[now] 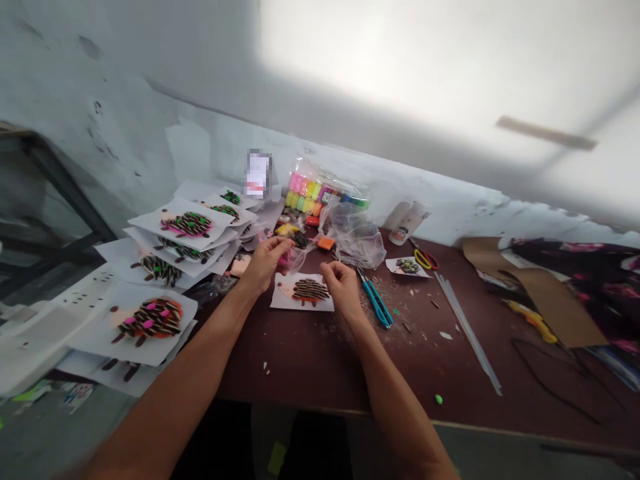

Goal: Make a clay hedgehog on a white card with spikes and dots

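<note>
On the dark red table point(320, 367) lies a white card point(277, 301) bearing a hedgehog figure point(309, 291) with rows of dark sticks and an orange lower edge. My left hand point(267, 263), above the card's upper left corner, pinches a pink piece point(285, 259) in what looks like clear plastic. My right hand point(343, 285) is at the card's right side with its fingers closed; whatever they hold, if anything, is too small to make out. Pliers with teal handles point(377, 300) lie just right of my right hand.
Stacked hedgehog cards point(193, 230) fill the left side. At the back are packs of coloured clay point(310, 193), crumpled plastic point(353, 237), a phone point(258, 173) and a bottle point(407, 223). Scissors point(425, 257), clear glue sticks point(467, 330) and a yellow glue gun point(533, 320) lie rightward.
</note>
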Motion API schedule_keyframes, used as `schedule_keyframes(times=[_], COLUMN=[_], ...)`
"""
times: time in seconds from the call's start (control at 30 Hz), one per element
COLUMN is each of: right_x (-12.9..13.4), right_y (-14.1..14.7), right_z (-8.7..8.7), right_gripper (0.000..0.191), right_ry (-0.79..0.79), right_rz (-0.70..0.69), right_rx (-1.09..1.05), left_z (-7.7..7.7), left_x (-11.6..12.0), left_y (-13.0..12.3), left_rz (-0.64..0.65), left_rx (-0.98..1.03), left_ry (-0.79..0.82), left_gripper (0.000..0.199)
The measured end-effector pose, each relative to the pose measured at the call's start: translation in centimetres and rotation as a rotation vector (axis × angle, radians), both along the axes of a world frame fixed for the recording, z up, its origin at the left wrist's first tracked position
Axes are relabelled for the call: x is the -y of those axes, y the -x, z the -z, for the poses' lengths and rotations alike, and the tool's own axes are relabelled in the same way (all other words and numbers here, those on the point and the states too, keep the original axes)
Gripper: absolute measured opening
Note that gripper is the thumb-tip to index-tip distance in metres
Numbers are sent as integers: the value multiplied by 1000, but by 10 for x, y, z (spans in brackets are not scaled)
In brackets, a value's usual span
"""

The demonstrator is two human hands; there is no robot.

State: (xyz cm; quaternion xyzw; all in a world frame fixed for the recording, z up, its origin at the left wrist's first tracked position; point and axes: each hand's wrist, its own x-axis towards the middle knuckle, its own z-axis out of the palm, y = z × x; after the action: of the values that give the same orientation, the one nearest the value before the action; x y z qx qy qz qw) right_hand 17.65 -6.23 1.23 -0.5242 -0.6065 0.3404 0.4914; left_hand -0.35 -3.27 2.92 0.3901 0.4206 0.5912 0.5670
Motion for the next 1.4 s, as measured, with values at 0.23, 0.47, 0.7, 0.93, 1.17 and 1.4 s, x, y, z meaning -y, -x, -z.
schedule_keyframes(times=[0.23,0.47,0.7,0.93,1.17,1.4], right_x=[-5,-3,0,-2,-4,-6], right_y=[-3,-2,-2,-1,-4,-5], right_z=[3,3,0,2,4,6], right_gripper=[30,23,42,22,29,24], right_ry=[34,10,-16,29,27,-32], right_rz=[-6,3,-5,-9,10,63], right_rx=[-70,-27,57,-31,-16,27], left_z=[0,1,4,4,4,2], left_x=[1,0,-1,-1,-1,-1], left_y=[1,2,0,0,0,2], left_rz=[-1,3,0,9,-12,-1], left_rx=[-23,-27,-22,-35,-40,-46], left_ry=[-1,-8,-22,-35,-40,-39], left_gripper=[31,33,33,37,35,30])
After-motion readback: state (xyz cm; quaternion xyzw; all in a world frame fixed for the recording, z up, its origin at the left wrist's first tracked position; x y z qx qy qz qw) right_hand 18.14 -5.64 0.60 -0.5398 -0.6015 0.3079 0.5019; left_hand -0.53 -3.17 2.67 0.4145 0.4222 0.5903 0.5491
